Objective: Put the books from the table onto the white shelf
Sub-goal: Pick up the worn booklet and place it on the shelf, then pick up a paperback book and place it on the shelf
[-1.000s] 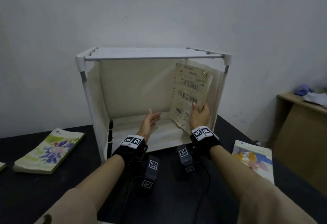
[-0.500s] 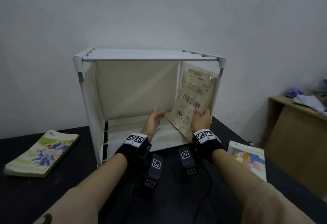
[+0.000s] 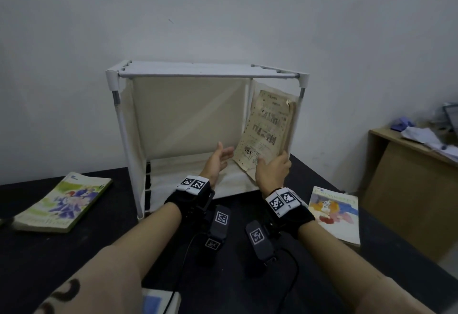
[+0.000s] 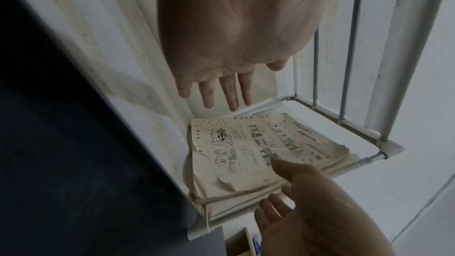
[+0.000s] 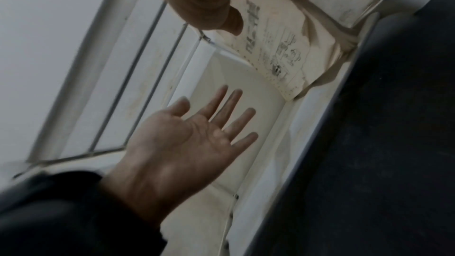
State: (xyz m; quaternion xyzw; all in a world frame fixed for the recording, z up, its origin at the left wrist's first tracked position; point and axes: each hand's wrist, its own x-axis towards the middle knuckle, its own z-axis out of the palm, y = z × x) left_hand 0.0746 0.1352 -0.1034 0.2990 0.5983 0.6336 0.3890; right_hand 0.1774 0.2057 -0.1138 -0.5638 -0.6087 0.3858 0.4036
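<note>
A white shelf (image 3: pixel 198 74) stands open-fronted on the black table (image 3: pixel 74 264). My right hand (image 3: pixel 272 164) holds an old yellowed book (image 3: pixel 267 127) upright against the shelf's right side, thumb on its printed cover (image 4: pixel 258 147). My left hand (image 3: pixel 224 155) hovers open inside the shelf, just left of the book and apart from it, fingers straight (image 5: pixel 221 116). A green-covered book (image 3: pixel 64 202) lies flat on the table left of the shelf. Another colourful book (image 3: pixel 334 212) lies to its right. A third book's corner (image 3: pixel 158 303) shows at the near edge.
A wooden desk (image 3: pixel 409 164) with papers on it stands beyond the table's right edge. A white wall rises close behind the shelf. Cables from the wrist cameras trail over the table in front of the shelf.
The right hand has carried the old book to the right and deeper in, up to the shelf's right side. The left hand stays open beside it.
</note>
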